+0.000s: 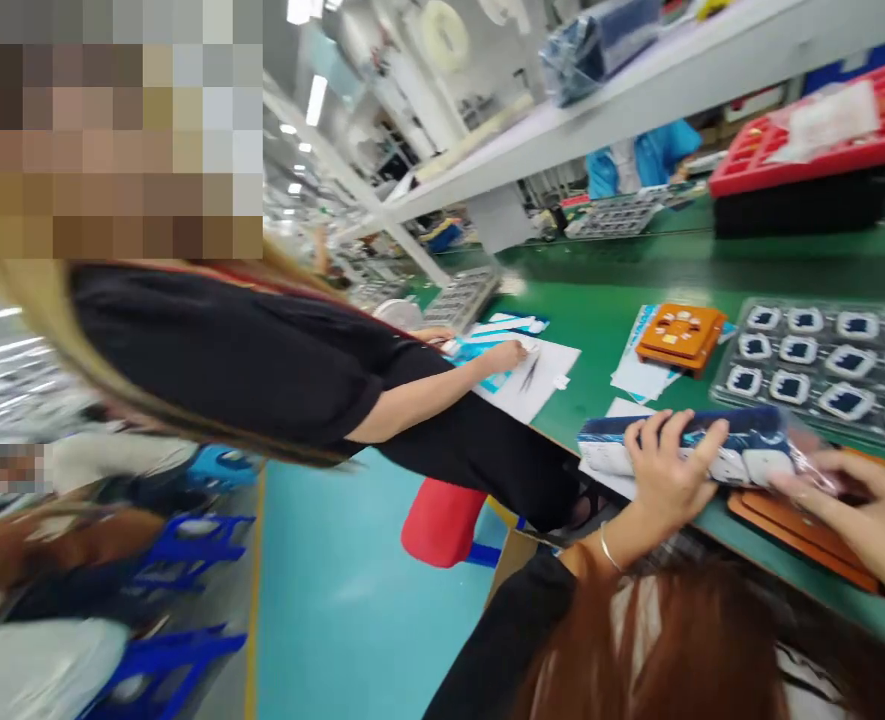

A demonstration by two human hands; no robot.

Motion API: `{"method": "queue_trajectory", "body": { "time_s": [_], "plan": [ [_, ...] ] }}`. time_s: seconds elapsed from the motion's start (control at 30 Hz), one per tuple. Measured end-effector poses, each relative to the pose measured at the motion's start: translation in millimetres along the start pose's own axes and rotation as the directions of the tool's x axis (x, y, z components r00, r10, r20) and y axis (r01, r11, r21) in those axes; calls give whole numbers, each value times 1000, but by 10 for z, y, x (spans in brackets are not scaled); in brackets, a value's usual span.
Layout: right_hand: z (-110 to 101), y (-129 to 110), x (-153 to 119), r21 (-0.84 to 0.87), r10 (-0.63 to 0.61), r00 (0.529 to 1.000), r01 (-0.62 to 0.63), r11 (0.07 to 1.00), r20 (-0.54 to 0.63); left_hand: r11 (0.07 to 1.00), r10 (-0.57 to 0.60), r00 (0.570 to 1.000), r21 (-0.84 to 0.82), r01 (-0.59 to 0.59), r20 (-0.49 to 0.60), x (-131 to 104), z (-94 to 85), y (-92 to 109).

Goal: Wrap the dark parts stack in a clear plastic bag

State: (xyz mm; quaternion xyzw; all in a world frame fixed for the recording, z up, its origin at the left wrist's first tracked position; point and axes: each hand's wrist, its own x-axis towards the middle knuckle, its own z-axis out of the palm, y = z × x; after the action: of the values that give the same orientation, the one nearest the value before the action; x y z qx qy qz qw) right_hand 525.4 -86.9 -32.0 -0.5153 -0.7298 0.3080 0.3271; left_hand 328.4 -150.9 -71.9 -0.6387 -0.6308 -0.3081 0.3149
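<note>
A clear-plastic-wrapped package point(607, 452) with a dark blue top and white pieces along its side lies across both hands at the bench edge. My left hand point(667, 470), a thin bracelet at its wrist, is closed round the package's middle from the near side. At the package's right end, my right hand point(854, 495) has its thumb and fingers closed on the loose, crinkled plastic. Below the package is an orange fixture point(794, 530), partly covered by the right hand. A clear tray point(862, 430) of white-framed dark parts lies just behind.
Another orange fixture point(682, 335) sits on papers on the green bench point(599, 285). A red crate point(749, 160) stands behind the tray, beneath a shelf point(517, 150). To the left, a co-worker in black point(262, 350) handles papers point(539, 385), near a red-seated stool point(442, 525).
</note>
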Motion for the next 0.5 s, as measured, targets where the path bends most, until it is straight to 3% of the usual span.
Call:
{"method": "queue_trajectory", "body": {
  "time_s": [0.07,0.13,0.27,0.37,0.5],
  "plan": [
    [-25,-93,-16,65,92,994,-95,993,53,999,-16,1000,-33,16,-2,12,-11,-8],
    [-17,-167,-21,129,72,997,-76,989,40,998,-23,1000,-57,23,-10,28,-15,-12],
    [10,-230,-64,130,-104,994,106,986,-27,998,-10,999,-62,8,-36,47,-42,-15],
    [1,-316,-147,72,-250,966,255,964,-72,997,11,996,-77,-18,-88,39,-86,-36],
    [36,-510,-282,-8,-346,920,351,936,-184,996,-10,990,-89,-3,-142,3,-142,-77]
  ]
}}
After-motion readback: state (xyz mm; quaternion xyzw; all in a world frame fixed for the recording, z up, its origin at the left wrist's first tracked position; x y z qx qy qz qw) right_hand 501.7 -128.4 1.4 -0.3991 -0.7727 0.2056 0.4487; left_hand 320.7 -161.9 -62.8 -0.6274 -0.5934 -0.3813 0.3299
